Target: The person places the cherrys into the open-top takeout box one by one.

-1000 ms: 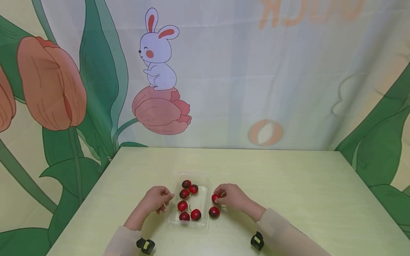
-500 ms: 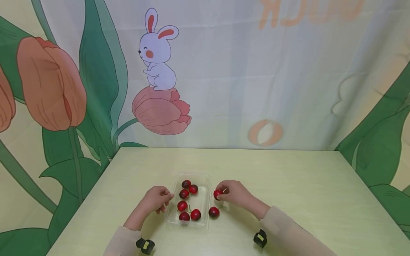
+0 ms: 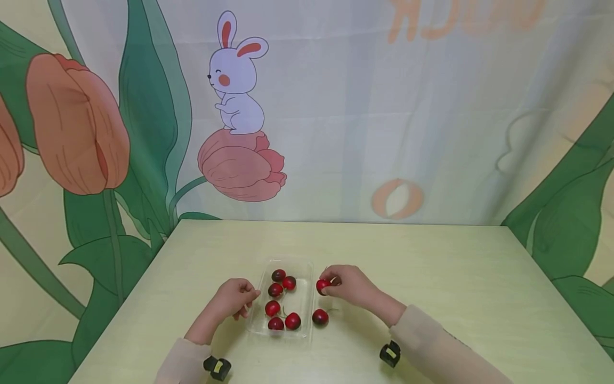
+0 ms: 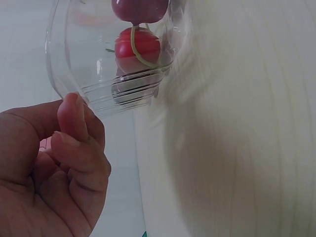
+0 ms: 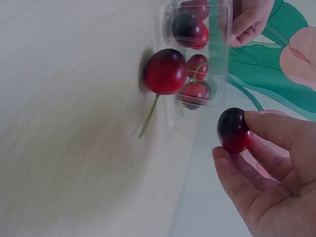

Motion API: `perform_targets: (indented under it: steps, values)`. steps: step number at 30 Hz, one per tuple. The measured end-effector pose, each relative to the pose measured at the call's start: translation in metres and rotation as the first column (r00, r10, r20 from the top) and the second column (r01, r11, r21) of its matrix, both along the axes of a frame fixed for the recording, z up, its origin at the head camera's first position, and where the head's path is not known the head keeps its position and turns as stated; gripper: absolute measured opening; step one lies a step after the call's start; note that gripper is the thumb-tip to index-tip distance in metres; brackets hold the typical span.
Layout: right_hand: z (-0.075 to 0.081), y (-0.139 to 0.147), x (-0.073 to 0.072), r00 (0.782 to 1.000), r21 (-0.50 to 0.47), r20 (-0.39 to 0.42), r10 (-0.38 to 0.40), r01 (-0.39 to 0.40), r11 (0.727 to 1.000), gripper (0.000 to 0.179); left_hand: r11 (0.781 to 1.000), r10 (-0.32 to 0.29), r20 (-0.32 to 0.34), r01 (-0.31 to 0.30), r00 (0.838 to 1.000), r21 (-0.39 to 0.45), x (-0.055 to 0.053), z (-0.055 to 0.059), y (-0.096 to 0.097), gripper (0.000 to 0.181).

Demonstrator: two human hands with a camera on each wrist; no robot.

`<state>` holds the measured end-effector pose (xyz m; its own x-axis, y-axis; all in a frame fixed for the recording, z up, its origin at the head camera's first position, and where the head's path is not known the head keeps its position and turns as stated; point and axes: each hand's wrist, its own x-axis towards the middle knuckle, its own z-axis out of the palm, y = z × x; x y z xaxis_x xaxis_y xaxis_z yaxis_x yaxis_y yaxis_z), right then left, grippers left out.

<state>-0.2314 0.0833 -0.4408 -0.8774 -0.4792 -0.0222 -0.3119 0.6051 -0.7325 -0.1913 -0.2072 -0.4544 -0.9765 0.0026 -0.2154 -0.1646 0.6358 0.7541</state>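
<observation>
A clear plastic box (image 3: 303,301) stands on the pale table, with several dark red cherries (image 3: 289,283) inside it. The left hand (image 3: 233,298) pinches the box's left rim between thumb and index finger; in the left wrist view the fingertips (image 4: 73,116) meet the rim. Just right of the box, the right hand (image 3: 351,286) pinches one red and dark cherry (image 5: 234,129) between thumb and fingers, raised off the table. Below that hand, a loose cherry (image 3: 320,318) with a green stem lies on the table close to the box's right wall.
The light yellow table (image 3: 431,277) reaches back to a printed cloth (image 3: 326,106) with a rabbit and tulips. A black wrist device (image 3: 217,368) shows under the left sleeve, another black device (image 3: 390,354) under the right.
The right hand has lifted its cherry from beside the loose one, moving up and slightly away in the head view. The left hand and box have stayed in place.
</observation>
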Motion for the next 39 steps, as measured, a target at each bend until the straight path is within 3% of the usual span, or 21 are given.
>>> perform_targets:
  steps: [23,39]
  values:
    - [0.012,-0.029,0.006,0.996,-0.013,-0.036,0.081,-0.081,0.997,0.017,1.000,-0.011,-0.001,0.011,1.000,0.008,-0.001,-0.002,-0.001,0.018]
    - [0.006,-0.052,0.005,0.993,0.006,-0.012,0.119,-0.119,0.993,0.020,1.000,-0.006,0.003,0.006,1.000,0.003,-0.002,-0.003,-0.002,0.017]
